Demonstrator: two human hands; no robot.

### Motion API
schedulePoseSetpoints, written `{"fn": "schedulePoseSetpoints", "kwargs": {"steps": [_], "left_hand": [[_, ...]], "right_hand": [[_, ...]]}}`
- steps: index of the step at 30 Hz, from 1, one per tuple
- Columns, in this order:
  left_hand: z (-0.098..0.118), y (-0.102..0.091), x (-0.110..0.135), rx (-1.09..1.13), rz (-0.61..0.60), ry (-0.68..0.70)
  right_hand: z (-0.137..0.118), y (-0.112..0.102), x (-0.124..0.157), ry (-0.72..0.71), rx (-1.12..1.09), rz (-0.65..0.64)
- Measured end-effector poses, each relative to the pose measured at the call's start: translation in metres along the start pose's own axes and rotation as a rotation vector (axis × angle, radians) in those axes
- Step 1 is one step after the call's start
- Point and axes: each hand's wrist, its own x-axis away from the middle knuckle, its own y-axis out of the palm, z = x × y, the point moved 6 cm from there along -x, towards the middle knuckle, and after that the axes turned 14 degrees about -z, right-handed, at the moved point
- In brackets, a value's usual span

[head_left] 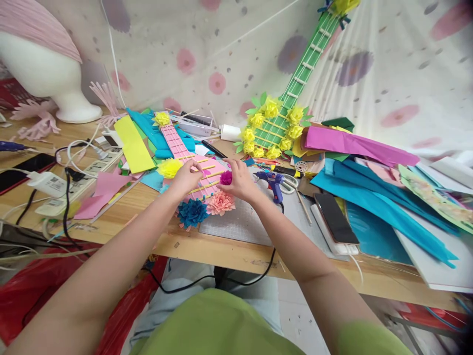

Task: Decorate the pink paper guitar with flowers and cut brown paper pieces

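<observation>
A pink paper guitar [192, 162] with yellow strings lies on the wooden table [229, 254]. Paper flowers sit on it: a yellow one [169, 167], a blue one [192, 212] and a peach one [220, 202]. My left hand [187, 176] rests on the guitar body, fingers pinched at the strings. My right hand [239, 180] is closed on a magenta paper flower [225, 177] just above the guitar body, to the right of the strings. Both forearms reach in from the bottom.
A green paper guitar [295, 84] with yellow flowers leans on the wall. A blue glue gun [272, 183], scissors [290, 183], a phone [335, 218], blue and magenta paper sheets [369, 197] lie right. A power strip [79, 180], cables and a white foam head [44, 64] are left.
</observation>
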Motion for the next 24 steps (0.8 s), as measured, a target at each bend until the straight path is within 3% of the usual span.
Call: {"fn": "schedulePoseSetpoints", "kwargs": {"steps": [5, 12, 24], "left_hand": [[0.003, 0.009, -0.002, -0.064, -0.108, 0.094], [-0.009, 0.014, -0.012, -0.023, -0.197, 0.151], [-0.012, 0.033, -0.016, -0.298, -0.292, 0.021]], "right_hand": [[0.004, 0.004, -0.001, -0.021, 0.039, -0.052], [0.008, -0.001, 0.000, -0.054, 0.041, -0.036], [0.035, 0.000, -0.005, 0.017, -0.194, -0.041]]}}
